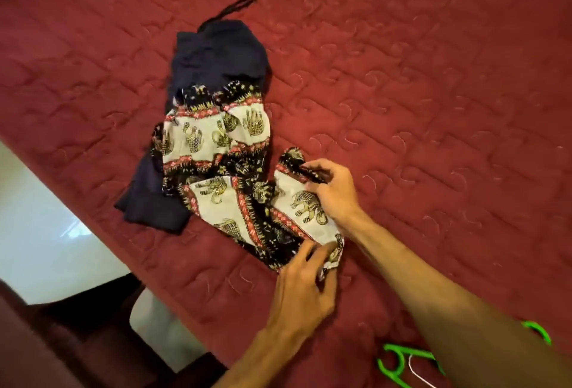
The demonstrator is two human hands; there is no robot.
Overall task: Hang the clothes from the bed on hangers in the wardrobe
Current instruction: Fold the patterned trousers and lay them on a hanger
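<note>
Elephant-print trousers (213, 140) lie crumpled on the red quilted bedspread (433, 93). The plain navy waist and its drawstring (235, 8) are at the far end, and the patterned legs are folded back toward the viewer.

The right hand (332, 192) curls its fingers round the bunched cuff at the trousers' nearer right corner. The left hand (305, 282) pinches the hem edge just below it, at the point of the garment closest to the viewer. Both hands are therefore closed on cloth, gripping one leg end between them. The other leg lies loose just left of that grip.

The step in hand appears to be straightening the trousers for hanging. It would go best if the two cuffs were found and matched first. The hands would then draw apart along the hem until the fabric lies flat, and the lift would come only after the legs are aligned. The light cloth is likely to slip or twist if raised by one corner, and the drawstring may snag.

A green hanger (399, 359) lies on the bedspread below and right of the trousers, partly hidden by the right forearm and within easy reach. Left of the trousers, past the bed edge, are pale floor (40, 232) and dark furniture (62, 341). No wardrobe is in view.
</note>
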